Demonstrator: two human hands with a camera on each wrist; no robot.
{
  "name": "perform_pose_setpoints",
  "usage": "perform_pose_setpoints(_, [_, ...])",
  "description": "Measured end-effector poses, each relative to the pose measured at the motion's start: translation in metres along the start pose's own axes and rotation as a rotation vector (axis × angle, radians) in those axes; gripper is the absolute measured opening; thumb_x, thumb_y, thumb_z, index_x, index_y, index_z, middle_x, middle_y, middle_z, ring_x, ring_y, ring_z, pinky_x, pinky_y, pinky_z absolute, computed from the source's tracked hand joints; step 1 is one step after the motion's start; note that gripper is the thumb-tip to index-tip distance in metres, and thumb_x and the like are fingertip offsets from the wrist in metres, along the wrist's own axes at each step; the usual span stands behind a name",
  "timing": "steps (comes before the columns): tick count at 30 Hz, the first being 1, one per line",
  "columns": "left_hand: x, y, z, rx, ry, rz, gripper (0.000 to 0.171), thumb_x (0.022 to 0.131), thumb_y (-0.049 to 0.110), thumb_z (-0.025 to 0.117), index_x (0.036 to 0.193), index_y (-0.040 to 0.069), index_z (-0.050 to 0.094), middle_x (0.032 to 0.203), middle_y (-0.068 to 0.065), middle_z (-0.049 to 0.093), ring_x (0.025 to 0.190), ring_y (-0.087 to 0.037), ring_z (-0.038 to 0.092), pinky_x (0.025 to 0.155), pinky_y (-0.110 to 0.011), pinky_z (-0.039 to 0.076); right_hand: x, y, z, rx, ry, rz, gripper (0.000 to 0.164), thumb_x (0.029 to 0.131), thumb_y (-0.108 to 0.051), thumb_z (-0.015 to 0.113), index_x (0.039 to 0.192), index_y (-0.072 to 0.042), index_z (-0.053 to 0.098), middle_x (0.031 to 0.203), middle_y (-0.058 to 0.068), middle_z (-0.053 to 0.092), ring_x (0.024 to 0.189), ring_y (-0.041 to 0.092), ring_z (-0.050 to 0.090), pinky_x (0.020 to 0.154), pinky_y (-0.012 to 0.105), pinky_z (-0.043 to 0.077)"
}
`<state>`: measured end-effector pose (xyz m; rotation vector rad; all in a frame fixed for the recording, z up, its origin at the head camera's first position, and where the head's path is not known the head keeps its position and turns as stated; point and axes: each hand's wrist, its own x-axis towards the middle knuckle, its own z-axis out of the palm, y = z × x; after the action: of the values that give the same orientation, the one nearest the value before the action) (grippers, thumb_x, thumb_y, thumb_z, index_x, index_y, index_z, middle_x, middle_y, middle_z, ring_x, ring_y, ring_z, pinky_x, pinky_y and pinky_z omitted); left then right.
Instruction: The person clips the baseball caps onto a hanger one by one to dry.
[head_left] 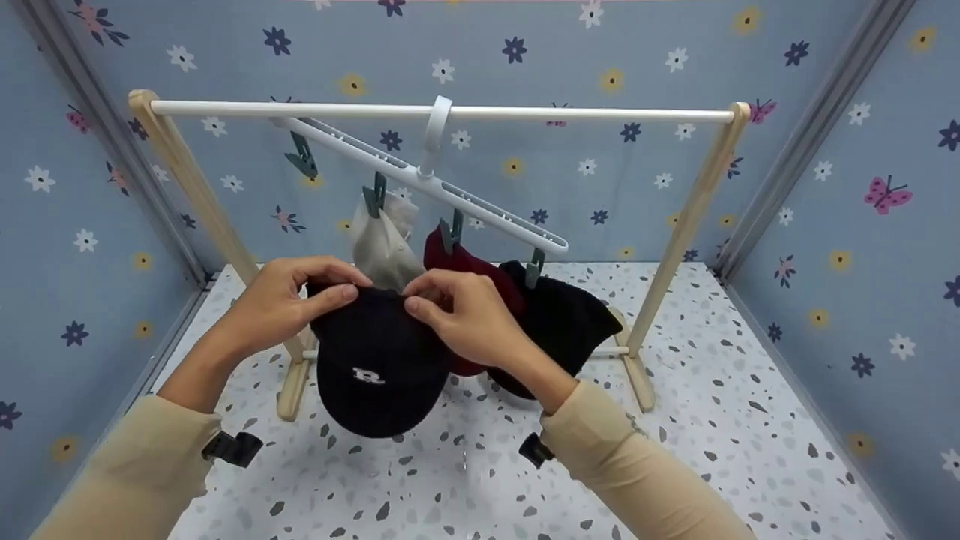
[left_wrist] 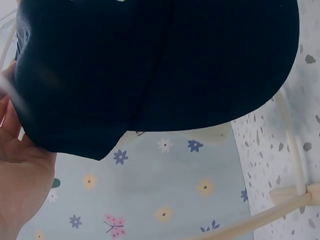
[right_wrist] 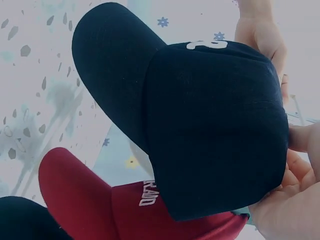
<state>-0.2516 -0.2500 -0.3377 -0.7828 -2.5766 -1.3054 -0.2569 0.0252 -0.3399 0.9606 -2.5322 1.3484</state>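
A dark baseball cap with a white letter on its front hangs brim down between both hands. My left hand pinches its upper edge on the left, thumb in front. On the other side, my right hand pinches the same edge with thumb and fingers. Behind it, a white hanger slants across the rail. Its dark green clips hold a whitish cap, a red cap and a black hat. The hanger's far-left clip holds nothing. In the right wrist view, the dark cap partly covers the red cap.
A wooden rack with a white rail carries the hanger; its right post and foot stand right of the hats. Below lies a speckled white surface. Blue flowered panels enclose the back and sides.
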Motion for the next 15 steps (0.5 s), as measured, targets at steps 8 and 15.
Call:
perform_pose_setpoints(8, [0.002, -0.003, -0.014, 0.000, 0.020, -0.014, 0.017, 0.107, 0.022, 0.068, 0.119, 0.020, 0.079, 0.111, 0.000, 0.074, 0.091, -0.017, 0.063, 0.079, -0.022, 0.051, 0.015, -0.009, 0.005, 0.010, 0.019, 0.020, 0.010, 0.103, -0.020, 0.073, 0.108, -0.015, 0.080, 0.097, -0.006, 0.076, 0.079, 0.009, 0.064, 0.073, 0.026, 0.053])
perform_pose_setpoints(15, [0.005, -0.005, -0.022, -0.001, 0.026, 0.007, 0.017, 0.107, 0.020, 0.067, 0.119, 0.018, 0.079, 0.112, 0.000, 0.074, 0.092, -0.017, 0.063, 0.080, -0.022, 0.051, 0.023, -0.013, 0.007, 0.026, 0.024, 0.041, 0.010, 0.103, -0.022, 0.073, 0.107, -0.016, 0.081, 0.093, -0.009, 0.074, 0.082, 0.009, 0.065, 0.075, 0.026, 0.053])
